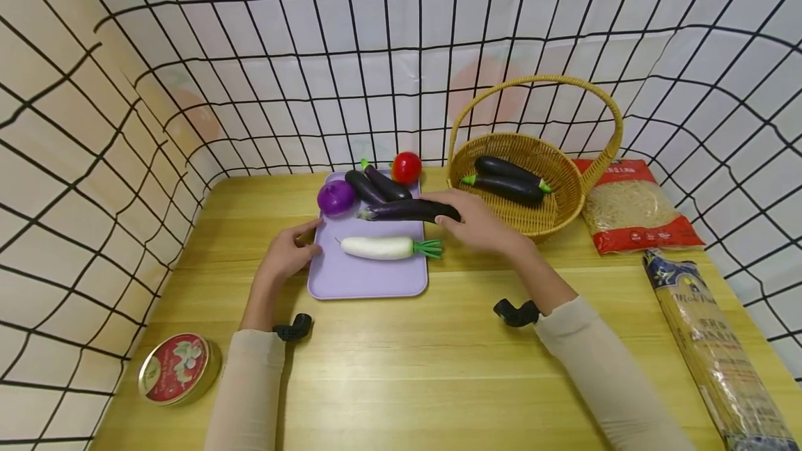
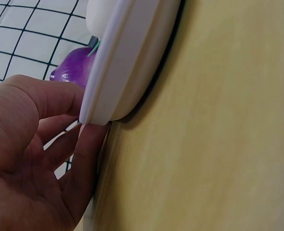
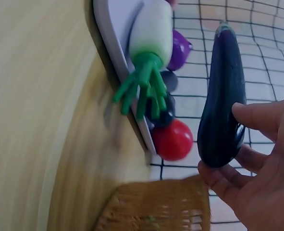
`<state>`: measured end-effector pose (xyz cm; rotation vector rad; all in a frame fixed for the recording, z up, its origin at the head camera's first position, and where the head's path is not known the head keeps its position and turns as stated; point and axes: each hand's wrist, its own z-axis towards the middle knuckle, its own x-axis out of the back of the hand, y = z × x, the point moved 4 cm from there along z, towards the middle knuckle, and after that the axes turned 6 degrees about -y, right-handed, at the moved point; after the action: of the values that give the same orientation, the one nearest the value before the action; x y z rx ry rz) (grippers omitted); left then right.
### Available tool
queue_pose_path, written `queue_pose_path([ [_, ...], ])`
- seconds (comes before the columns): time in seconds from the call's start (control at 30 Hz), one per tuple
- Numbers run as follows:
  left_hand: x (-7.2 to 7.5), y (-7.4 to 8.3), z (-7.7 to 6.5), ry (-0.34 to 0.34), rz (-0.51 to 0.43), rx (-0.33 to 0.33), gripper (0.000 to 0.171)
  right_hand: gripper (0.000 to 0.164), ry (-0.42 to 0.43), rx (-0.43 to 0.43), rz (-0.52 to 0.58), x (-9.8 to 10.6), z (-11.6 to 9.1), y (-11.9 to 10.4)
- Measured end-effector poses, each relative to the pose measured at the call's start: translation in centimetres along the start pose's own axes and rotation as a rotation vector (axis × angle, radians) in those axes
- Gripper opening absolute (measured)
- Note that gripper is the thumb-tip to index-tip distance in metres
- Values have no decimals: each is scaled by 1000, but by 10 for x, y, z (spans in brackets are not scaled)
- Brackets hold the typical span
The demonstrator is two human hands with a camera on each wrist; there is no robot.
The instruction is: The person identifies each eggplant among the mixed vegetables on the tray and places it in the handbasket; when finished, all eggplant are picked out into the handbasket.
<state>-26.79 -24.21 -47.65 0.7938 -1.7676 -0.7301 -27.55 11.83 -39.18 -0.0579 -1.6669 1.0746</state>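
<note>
My right hand (image 1: 473, 221) holds a dark purple eggplant (image 1: 404, 211) by its thick end, between thumb and fingers. In the right wrist view this eggplant (image 3: 223, 96) is raised clear of the tray. My left hand (image 1: 288, 252) pinches the left rim of a lilac tray (image 1: 370, 284); the left wrist view shows thumb and fingers at the tray's edge (image 2: 113, 72). On the tray lie a white radish (image 1: 379, 248) with green leaves, a purple onion (image 1: 336, 198), two more eggplants (image 1: 385, 184) and a red tomato (image 1: 406, 168).
A wicker basket (image 1: 545, 225) with a tall handle holds two eggplants (image 1: 507, 186) to the right. Beside it lie a red-and-clear food bag (image 1: 639, 204) and a long noodle packet (image 1: 714, 339). A round tin (image 1: 178, 369) stands front left. Black wire mesh (image 1: 388, 51) encloses the table.
</note>
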Motion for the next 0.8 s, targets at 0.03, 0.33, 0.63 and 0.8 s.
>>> queue_pose_path([
  [0.03,0,0,0,0,0,0,61,48,8,-4,6,4,-4,1],
  [0.33,0,1,-1,3,-1,3,62,51,77,-39,-15,35,-40,16],
  [0.63,0,0,-1,0,-22,1,61,52,100,-143,-35,58,-67,47],
  [0.8,0,-1,0,-5,-33,8,62,52,93,-209,-41,66,-76,62],
])
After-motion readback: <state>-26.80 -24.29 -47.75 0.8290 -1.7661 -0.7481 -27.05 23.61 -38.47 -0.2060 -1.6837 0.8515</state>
